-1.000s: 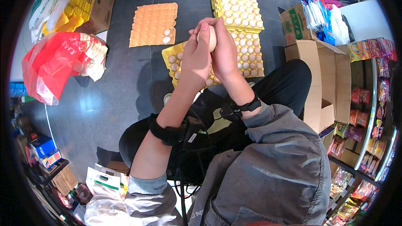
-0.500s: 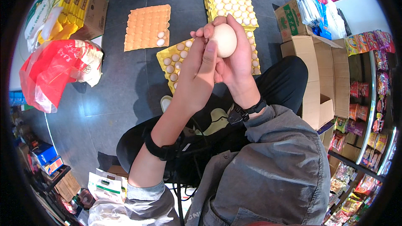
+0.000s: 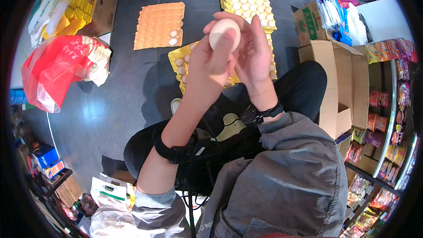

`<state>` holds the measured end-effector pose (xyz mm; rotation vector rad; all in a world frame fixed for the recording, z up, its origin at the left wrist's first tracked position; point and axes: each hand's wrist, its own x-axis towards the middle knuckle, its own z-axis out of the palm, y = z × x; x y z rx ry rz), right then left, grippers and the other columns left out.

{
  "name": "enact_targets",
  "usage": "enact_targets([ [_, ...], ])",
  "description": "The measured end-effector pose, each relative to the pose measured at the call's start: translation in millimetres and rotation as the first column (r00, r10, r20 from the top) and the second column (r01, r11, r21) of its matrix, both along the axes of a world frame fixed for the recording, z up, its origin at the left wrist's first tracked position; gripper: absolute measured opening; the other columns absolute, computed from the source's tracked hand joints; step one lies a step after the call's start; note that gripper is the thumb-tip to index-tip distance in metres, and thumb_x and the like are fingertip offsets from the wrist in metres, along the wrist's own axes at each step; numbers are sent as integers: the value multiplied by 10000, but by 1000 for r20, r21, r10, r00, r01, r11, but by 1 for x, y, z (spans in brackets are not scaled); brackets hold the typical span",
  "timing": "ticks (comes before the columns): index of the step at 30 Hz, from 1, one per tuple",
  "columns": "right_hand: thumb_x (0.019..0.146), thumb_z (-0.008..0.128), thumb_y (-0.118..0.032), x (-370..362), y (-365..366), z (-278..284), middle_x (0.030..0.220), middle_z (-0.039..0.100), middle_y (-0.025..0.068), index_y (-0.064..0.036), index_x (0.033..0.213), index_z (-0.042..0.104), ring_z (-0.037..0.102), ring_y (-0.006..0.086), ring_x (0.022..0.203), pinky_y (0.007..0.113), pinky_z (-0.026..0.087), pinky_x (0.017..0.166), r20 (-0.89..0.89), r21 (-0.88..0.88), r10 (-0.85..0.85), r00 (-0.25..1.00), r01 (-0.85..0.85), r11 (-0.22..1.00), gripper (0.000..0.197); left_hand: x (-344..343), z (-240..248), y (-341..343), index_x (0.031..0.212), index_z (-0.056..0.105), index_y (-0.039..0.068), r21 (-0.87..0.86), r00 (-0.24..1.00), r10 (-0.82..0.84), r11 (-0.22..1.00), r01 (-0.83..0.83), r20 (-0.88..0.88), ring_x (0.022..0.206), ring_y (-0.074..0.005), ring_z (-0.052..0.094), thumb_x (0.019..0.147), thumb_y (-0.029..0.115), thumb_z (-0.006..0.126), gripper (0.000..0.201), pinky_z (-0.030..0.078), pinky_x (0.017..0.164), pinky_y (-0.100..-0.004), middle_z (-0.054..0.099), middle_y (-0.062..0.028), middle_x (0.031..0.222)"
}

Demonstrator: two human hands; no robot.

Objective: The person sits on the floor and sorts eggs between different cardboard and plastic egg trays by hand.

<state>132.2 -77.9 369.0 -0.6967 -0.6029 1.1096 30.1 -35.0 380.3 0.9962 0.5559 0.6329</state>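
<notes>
A pale egg (image 3: 220,39) is in my left hand (image 3: 207,68), the thumb pressed over its front. Beside it, my right hand (image 3: 257,59) is cupped, with its thumb raised apart and fingers reaching behind the egg; their tips are partly hidden. Beneath my hands lies a yellow egg tray (image 3: 174,54) holding several eggs, much of it covered by my hands. Farther back is a yellow tray stack (image 3: 269,30) full of eggs. An orange egg tray (image 3: 154,24) to the left has two eggs (image 3: 173,41) at its right edge.
A red and white bag (image 3: 53,70) stands at left, near yellow packages (image 3: 81,0). At right are an open cardboard box (image 3: 324,75), a green-printed carton (image 3: 306,22) and shelves of snack packets (image 3: 376,121). My knees flank the dark tiled floor (image 3: 110,114).
The egg has shifted left, away from my right palm, and my left thumb now lies across it. My right hand has loosened, its thumb standing apart. The view has shifted slightly.
</notes>
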Motion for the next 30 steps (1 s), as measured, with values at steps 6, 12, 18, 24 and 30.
enact_targets([
  [6, 812, 765, -181, 18, 5, -22, 1173, 610, 112, 21, 1306, 501, 579, 182, 1102, 324, 465, 955, 395, -91, 136, 908, -109, 990, 595, -21, 2, 35, 898, 561, 58, -216, 961, -169, 969, 122, -217, 440, -80, 488, 924, 520, 422, 484, 369, 446, -204, 545, -17, 592],
  [12, 806, 768, -131, 30, 17, -47, 1158, 618, 102, 23, 1279, 520, 579, 168, 1086, 305, 470, 935, 438, -80, 119, 891, -93, 992, 556, -11, -6, 54, 975, 596, 27, -277, 875, -244, 952, 133, -419, 522, -119, 577, 937, 557, 401, 567, 435, 508, -209, 620, -61, 696],
  [18, 905, 661, -311, 39, 72, -152, 1032, 661, 72, 32, 1203, 568, 602, 117, 905, 258, 481, 831, 332, -372, 76, 940, 57, 927, 463, -30, -12, 67, 1004, 638, 19, 125, 786, 381, 921, -370, -487, 821, -155, 633, 898, 409, 531, 418, 477, 676, -294, 647, -108, 978],
  [24, 751, 741, -497, 17, 115, -312, 934, 689, 141, -20, 1097, 609, 669, 250, 842, 338, 514, 734, 831, -486, 277, 483, 385, 785, 604, -38, 17, 80, 1019, 635, 26, 65, 832, 376, 921, -385, -407, 756, -185, 657, 870, 224, 534, 268, 484, 651, -289, 675, -101, 934],
  [30, 753, 699, -508, -46, 147, -333, 943, 692, 161, -42, 1010, 603, 669, 294, 899, 394, 497, 781, 826, -564, 476, 303, 426, 707, 541, -25, -36, 58, 845, 627, 10, 178, 907, 368, 925, -335, -204, 734, -136, 595, 871, 134, 565, 141, 478, 631, -273, 626, -50, 760],
])
